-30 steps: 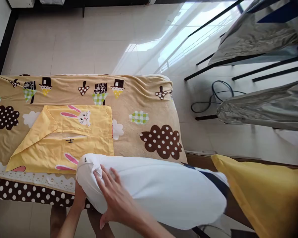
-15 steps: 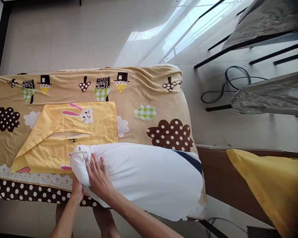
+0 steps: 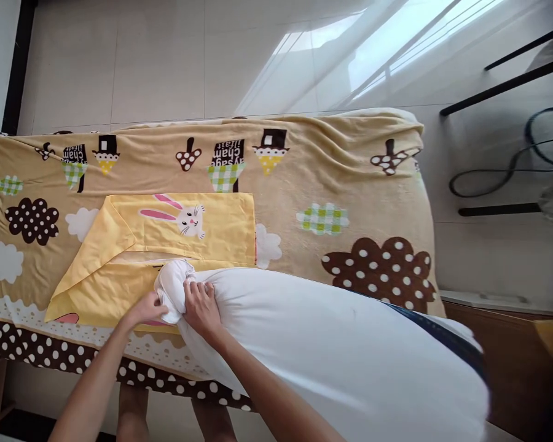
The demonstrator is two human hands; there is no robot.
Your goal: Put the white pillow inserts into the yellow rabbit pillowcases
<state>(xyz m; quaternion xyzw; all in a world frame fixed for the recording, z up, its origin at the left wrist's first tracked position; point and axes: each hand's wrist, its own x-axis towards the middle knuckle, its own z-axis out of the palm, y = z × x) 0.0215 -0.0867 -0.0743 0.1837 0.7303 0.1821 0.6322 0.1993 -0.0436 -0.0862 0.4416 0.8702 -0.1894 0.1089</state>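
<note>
White pillow (image 3: 332, 350) lies along the near edge of the covered table, its bulk running toward 4 o'clock from the hands. Right hand (image 3: 201, 310) has its fingers curled tight into the pillow's bunched corner (image 3: 172, 285). Left hand (image 3: 148, 307), at 9 o'clock of that corner, closes its fingers on it from the other side. Under the corner, spreading toward 12 o'clock, lies a yellow bunny pillowcase (image 3: 221, 227) with one flap folded back. A patterned blanket (image 3: 341, 166) lies beneath. Farther off at 2 o'clock, a black cable (image 3: 511, 169) lies on the tiled floor (image 3: 142, 55).
</note>
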